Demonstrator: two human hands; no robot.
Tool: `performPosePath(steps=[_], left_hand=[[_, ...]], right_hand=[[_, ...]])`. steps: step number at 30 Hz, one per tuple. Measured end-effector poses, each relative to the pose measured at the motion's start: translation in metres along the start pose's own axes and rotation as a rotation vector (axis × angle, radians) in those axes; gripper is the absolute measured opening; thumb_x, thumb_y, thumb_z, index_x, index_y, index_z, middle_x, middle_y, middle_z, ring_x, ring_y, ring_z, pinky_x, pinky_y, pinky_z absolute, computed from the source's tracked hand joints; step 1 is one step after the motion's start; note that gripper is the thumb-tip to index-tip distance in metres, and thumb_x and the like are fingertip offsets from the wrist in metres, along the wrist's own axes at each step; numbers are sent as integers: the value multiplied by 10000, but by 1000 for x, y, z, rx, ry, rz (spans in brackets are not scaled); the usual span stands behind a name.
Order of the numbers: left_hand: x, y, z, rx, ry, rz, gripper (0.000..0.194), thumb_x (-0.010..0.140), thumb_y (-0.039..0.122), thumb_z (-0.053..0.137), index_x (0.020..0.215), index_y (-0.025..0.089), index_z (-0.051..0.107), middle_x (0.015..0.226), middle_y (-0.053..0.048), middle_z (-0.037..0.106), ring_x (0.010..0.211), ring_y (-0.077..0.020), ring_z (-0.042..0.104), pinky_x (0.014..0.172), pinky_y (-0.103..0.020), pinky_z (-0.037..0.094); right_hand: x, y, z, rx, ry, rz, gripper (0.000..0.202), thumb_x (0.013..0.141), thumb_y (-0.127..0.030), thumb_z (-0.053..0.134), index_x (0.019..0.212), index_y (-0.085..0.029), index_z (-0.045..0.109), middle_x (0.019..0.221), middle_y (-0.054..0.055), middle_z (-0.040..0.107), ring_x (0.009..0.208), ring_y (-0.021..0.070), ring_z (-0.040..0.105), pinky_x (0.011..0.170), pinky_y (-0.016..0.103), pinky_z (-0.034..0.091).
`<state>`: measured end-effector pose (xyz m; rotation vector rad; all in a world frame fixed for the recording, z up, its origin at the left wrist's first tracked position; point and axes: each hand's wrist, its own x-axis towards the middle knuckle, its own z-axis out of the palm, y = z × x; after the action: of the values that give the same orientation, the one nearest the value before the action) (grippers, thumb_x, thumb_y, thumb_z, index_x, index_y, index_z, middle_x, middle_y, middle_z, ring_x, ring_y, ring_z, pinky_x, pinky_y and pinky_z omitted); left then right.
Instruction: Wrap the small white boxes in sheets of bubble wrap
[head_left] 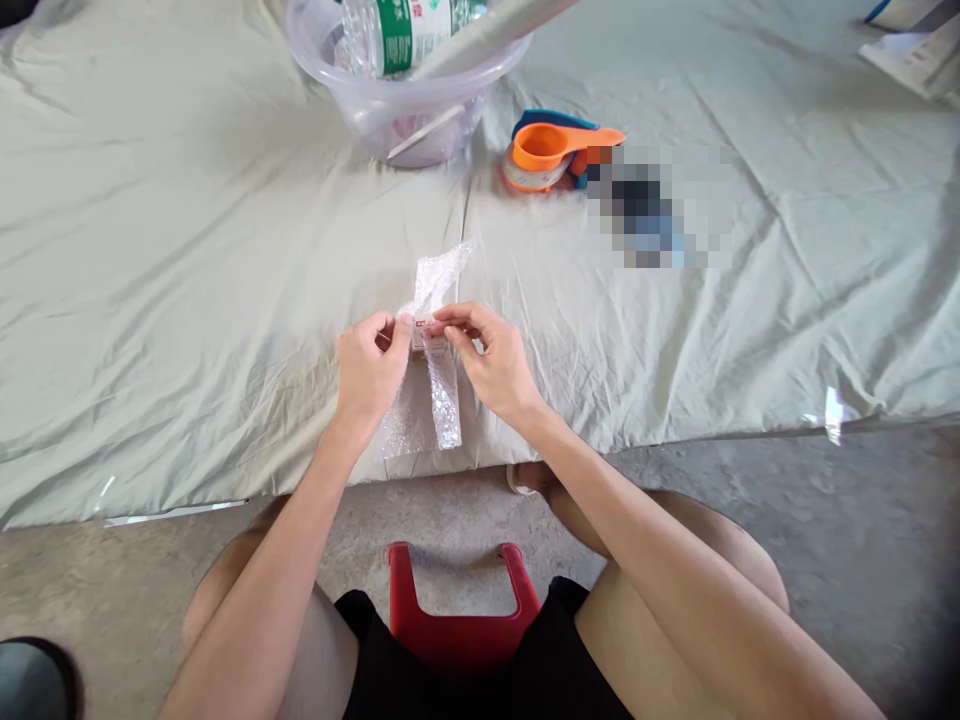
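Note:
My left hand [369,365] and my right hand [491,360] meet over the near edge of a pale green cloth [187,300]. Between their fingertips they pinch a small white item with a red mark [424,325], wrapped in a strip of clear bubble wrap [442,400]. One end of the strip sticks up past the fingers, the other hangs down between my wrists. What the small item is cannot be made out.
A clear plastic basin [405,110] with a water bottle [397,30] in it stands at the back. An orange and blue tape dispenser [551,150] lies right of it, beside a blurred patch. Papers [915,50] lie far right. A red stool [454,620] is under me on concrete floor.

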<state>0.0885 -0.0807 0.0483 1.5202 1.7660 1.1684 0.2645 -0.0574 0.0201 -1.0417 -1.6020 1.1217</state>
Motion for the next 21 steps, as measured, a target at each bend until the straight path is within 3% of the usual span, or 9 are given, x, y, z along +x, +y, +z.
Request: performPosePath(steps=[3, 5, 8, 11, 15, 19, 21], left_hand=[[-1, 1, 3, -36, -8, -3, 467, 1083, 299, 620, 671, 250, 406, 614, 34, 440, 600, -142, 411, 602, -325, 353], [-1, 0, 4, -10, 1, 24, 431, 1087, 280, 622, 692, 249, 454, 644, 28, 503, 631, -150, 476, 644, -321, 414], [-3, -5, 6, 104, 53, 115, 326, 1062, 248, 652, 754, 244, 543, 787, -1, 620, 745, -170, 590, 732, -319, 493], [-7, -9, 7, 173, 61, 207, 236, 1104, 279, 615, 872, 243, 628, 963, -42, 702, 854, -188, 658, 766, -321, 525], [-9, -12, 4, 137, 56, 250, 306, 1182, 327, 537, 939, 238, 698, 1033, -68, 757, 919, -209, 697, 820, -344, 556], [-4, -11, 2, 49, 52, 163, 109, 1095, 224, 653, 1075, 241, 758, 1058, -52, 804, 980, -214, 759, 892, -347, 612], [1, -12, 4, 1, 51, 90, 240, 1023, 146, 686, 1232, 254, 736, 1048, -29, 808, 974, -197, 775, 900, -327, 629]], right_hand=[[-1, 9, 4, -172, -15, -102, 238, 1107, -261, 599, 1162, -261, 831, 1341, 103, 733, 1045, 213, 758, 982, 458, 683], [0, 13, 4, -247, -33, -153, 270, 1133, -269, 573, 1161, -272, 842, 1427, 112, 690, 1091, 232, 741, 1040, 498, 676], [1, 14, 3, -364, -58, -227, 297, 1152, -240, 540, 1201, -288, 829, 1443, 115, 695, 1211, 281, 697, 1169, 571, 620], [1, 11, 2, -427, -60, -249, 315, 1164, -221, 511, 1207, -283, 817, 1410, 123, 712, 1254, 296, 677, 1187, 574, 601], [3, 8, 3, -328, -57, -224, 336, 1162, -215, 487, 1155, -258, 820, 1352, 126, 709, 1187, 258, 714, 1142, 517, 629], [8, 7, 3, -168, -4, -100, 259, 1116, -196, 499, 1132, -273, 745, 1250, 78, 771, 1132, 227, 750, 1068, 462, 656], [12, 9, 4, -89, 73, -23, 167, 1062, -186, 562, 1137, -271, 685, 1174, 57, 793, 1105, 217, 756, 1038, 439, 660]])
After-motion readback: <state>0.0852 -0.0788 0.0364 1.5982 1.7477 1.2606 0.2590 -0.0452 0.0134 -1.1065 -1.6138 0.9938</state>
